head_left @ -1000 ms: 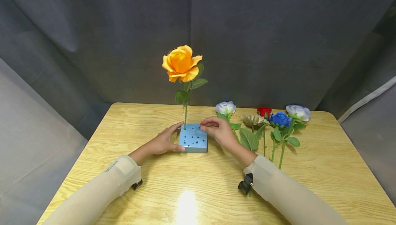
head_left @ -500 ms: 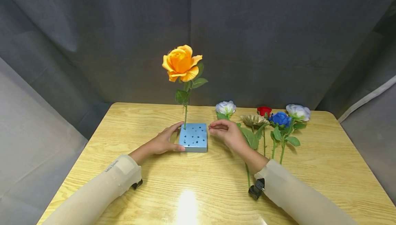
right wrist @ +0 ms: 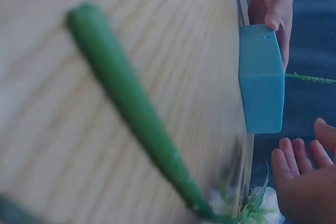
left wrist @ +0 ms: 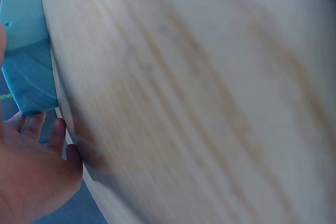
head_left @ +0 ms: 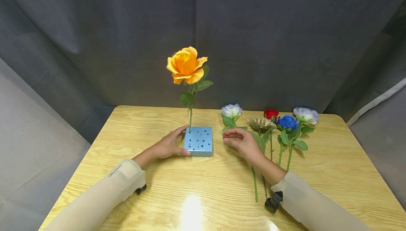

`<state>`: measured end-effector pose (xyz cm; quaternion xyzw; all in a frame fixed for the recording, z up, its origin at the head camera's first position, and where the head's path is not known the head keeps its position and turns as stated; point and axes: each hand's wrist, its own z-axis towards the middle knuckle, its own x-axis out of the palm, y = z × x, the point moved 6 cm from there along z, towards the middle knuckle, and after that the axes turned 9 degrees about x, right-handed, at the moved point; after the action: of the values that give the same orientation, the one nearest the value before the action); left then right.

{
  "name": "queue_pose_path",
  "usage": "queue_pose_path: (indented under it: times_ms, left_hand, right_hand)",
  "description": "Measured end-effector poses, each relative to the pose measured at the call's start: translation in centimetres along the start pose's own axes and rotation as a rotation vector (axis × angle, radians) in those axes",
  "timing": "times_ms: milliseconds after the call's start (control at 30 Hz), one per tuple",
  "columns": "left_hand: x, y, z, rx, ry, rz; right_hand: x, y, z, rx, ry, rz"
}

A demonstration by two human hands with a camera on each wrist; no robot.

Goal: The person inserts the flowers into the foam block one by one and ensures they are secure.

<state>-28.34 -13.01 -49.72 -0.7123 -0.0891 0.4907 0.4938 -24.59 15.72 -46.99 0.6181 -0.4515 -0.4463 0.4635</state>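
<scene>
Rising upright from the back-left of the blue block (head_left: 197,145): orange rose (head_left: 185,66). At block's left: left hand (head_left: 166,147), gripping it between thumb and fingers. Right of block, apart: right hand (head_left: 245,145), fingers loosely bent. Also right of block, lying: gold flower (head_left: 260,123), red rose (head_left: 271,114), blue rose (head_left: 287,122), two white flowers (head_left: 231,110).

Your left sleeve (head_left: 99,197) and right sleeve (head_left: 320,202): long, pale beige, ending at the wrist. Dark lettering (head_left: 115,170) near your left cuff (head_left: 135,171), too small to read. Small black unit (head_left: 141,189) under that cuff; blocky black camera (head_left: 273,202) at your right cuff (head_left: 281,184). Your left hand (head_left: 166,146) and right hand (head_left: 244,144): both bare.
</scene>
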Motion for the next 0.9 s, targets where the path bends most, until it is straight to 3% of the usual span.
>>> queue_pose_path:
  times_ms: [267,900]
  left_hand:
    - [0.0,0.0,0.0,0.001,0.001,-0.008]
    - [0.1,0.0,-0.1,-0.004,0.008,-0.006]
  right_hand:
    - [-1.5,-1.0,-1.4,-0.013,-0.014,-0.004]
    - [-4.3,-2.6,-5.2,0.093,-0.039,-0.043]
